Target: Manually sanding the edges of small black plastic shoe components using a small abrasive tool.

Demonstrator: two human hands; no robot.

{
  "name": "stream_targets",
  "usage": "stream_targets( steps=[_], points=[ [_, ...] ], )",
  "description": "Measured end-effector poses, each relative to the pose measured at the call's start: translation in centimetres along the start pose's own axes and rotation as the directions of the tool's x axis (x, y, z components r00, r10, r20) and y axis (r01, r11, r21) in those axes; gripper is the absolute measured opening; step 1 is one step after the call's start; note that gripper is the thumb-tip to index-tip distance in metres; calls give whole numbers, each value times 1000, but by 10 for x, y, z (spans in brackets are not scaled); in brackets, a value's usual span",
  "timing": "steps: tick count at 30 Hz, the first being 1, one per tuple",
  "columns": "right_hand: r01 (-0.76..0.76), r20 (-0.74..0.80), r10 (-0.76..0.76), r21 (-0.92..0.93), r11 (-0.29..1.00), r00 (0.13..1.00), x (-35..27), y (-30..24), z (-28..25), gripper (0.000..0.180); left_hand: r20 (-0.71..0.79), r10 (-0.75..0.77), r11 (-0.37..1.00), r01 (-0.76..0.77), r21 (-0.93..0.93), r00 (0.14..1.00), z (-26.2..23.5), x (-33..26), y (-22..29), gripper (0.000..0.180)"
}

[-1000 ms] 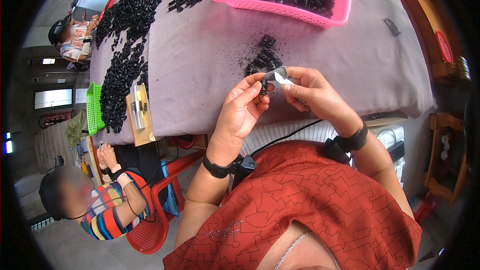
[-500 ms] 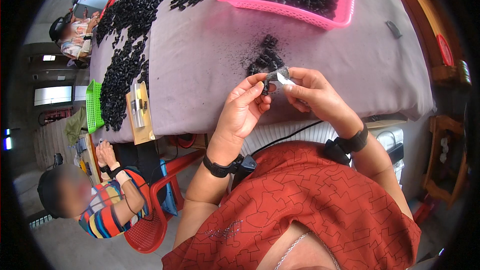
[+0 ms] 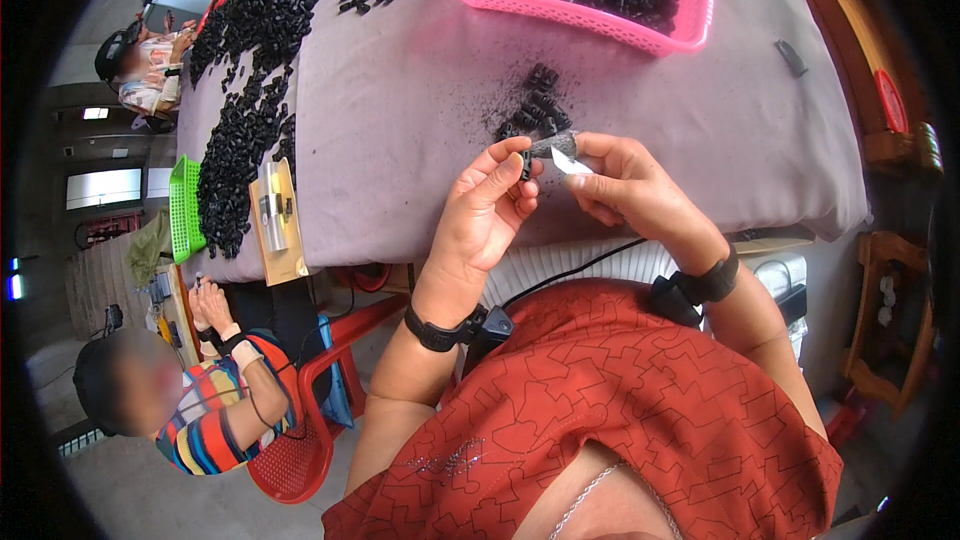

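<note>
My left hand (image 3: 487, 202) pinches a small black plastic part (image 3: 526, 166) between thumb and fingertips, above the near edge of the table. In my right hand (image 3: 640, 183) is a small flat blade (image 3: 567, 161) with a bright pale face, its tip pointing at the part and close to or touching it; the exact contact cannot be made out. Just beyond my fingers lies a small group of similar black parts (image 3: 541, 108), with dark shavings scattered around it.
A pink basket (image 3: 570, 23) of black parts stands at the far side. Heaps of black parts (image 3: 260, 20) spread over the left, by a green basket (image 3: 186, 210) and a board (image 3: 285, 240). One person (image 3: 230, 390) sits at left, another (image 3: 150, 70) beyond.
The blade has turned slightly in my right hand, its pale face showing a little differently. The black part in my left hand has shifted a little. My arms stay nearly in place.
</note>
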State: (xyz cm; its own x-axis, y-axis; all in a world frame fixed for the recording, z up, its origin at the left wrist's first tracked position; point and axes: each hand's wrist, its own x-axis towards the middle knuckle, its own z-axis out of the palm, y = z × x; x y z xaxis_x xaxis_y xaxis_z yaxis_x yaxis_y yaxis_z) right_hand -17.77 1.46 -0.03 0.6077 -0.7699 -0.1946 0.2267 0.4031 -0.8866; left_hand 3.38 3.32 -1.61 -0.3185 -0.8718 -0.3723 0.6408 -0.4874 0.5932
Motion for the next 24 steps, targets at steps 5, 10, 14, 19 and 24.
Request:
stream_targets(
  steps=[5,10,14,19,24],
  points=[
    [17,48,-19,24,1000,999,-1,1,4,38,-16,16,999,-16,-37,1000,0,-1,1,26],
    [19,54,-19,6,1000,998,-3,-2,4,39,1,15,1000,-15,-16,1000,1,0,5,24],
    [12,-19,-11,20,1000,1000,-3,-3,1,35,26,24,998,-25,56,999,9,2,12,22],
    [5,-64,-5,-4,1000,998,-2,-2,-1,30,28,33,997,-35,65,999,12,1,13,21],
    [14,-49,-14,12,1000,999,-1,-1,-3,26,31,24,998,-26,53,999,7,2,13,22]
  ],
)
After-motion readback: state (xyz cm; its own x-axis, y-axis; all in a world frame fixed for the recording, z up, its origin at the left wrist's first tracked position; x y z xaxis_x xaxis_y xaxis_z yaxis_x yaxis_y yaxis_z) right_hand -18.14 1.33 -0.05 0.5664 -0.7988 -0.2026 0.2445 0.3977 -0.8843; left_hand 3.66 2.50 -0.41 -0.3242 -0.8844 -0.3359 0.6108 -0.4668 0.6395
